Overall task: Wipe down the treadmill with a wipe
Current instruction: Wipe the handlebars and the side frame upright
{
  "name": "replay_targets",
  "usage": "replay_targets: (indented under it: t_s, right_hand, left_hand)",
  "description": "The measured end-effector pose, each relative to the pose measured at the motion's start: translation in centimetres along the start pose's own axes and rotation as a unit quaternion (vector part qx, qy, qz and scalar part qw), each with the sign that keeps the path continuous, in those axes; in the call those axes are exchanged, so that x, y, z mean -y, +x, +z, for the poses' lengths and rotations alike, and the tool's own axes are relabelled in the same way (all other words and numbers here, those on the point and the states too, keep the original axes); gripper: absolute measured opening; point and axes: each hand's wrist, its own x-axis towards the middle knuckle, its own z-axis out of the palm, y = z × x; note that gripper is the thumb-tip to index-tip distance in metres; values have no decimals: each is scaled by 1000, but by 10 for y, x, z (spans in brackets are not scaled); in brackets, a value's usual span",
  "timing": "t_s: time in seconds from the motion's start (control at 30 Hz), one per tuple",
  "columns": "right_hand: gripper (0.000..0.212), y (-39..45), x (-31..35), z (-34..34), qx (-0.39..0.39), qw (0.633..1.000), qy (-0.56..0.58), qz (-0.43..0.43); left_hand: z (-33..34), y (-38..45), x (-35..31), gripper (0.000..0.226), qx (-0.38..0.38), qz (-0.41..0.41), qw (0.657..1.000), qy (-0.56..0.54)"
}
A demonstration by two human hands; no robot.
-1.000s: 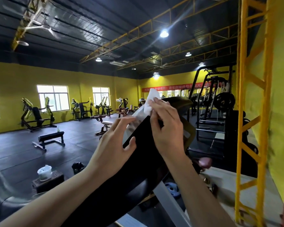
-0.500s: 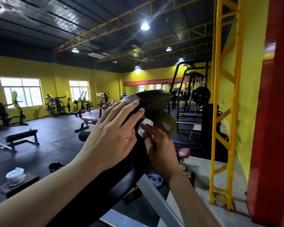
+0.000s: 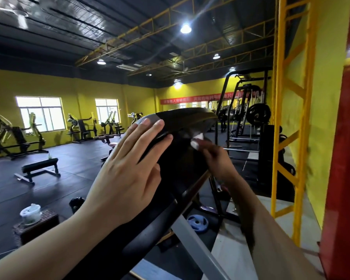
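Note:
The treadmill's black console [image 3: 180, 166] rises in the middle of the view, seen from behind, with a grey patch near its top edge. My left hand [image 3: 129, 170] lies flat on its left face, fingers spread and straight. A small white wipe [image 3: 196, 141] is pinched in my right hand [image 3: 216, 158], which presses it against the console's right side just under the top rim. Most of the wipe is hidden by my fingers. A grey upright [image 3: 194, 245] of the treadmill runs down below.
A white wipe tub [image 3: 30, 213] sits on a dark wicker box at the lower left. A blue weight plate [image 3: 198, 223] lies on the floor below the console. A yellow ladder frame [image 3: 289, 126] and red pillar [image 3: 343, 158] stand close on the right. Benches and machines fill the floor behind.
My right hand with the wipe dropped from the console's top edge to its right side, then moved slightly up along that side. My left hand slid up to lie flat on the left face.

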Motion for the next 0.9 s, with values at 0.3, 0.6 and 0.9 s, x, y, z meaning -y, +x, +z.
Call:
replay_targets:
  t_s: [0.3,0.6,0.9]
  right_hand:
    - [30,-2,16,-6,-7,1000,20,-16]
    - [27,-15,-18,4,-72,994,72,50]
    - [32,-54,-9,14,-92,990,105,-17]
  left_hand:
    - [6,-1,-3,50,-14,-1,1000,-8]
    - [5,0,-1,47,-19,1,1000,-5]
    - [6,-2,-5,45,-23,-2,1000,-3]
